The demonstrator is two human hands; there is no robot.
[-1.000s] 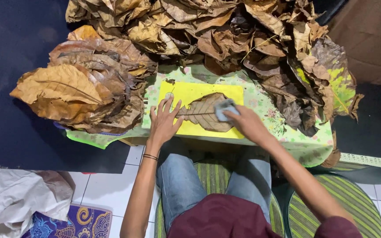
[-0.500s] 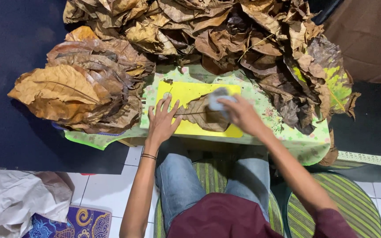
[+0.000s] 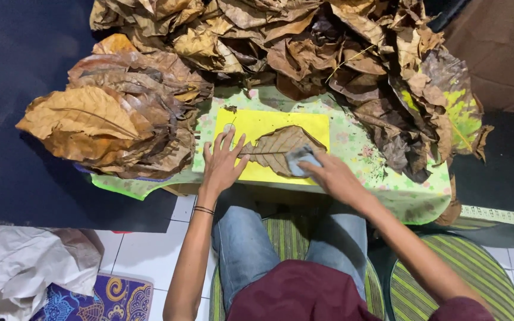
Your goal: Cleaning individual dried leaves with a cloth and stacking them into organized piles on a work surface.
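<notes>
A single dried brown leaf (image 3: 278, 148) lies flat on a yellow sheet (image 3: 251, 122), between the hands. The left hand (image 3: 222, 163), at the leaf's nine o'clock, is open with fingers spread, pressing the leaf's stem end. The right hand (image 3: 328, 175), at five o'clock, grips a pale cloth (image 3: 300, 160) against the leaf's veined, crinkled surface

A flat brown dried leaf (image 3: 278, 148) lies on a yellow sheet (image 3: 269, 122), grey cloth (image 3: 300, 160) atop.

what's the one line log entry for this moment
left hand: flat on yellow sheet | right hand: cloth on leaf
</notes>
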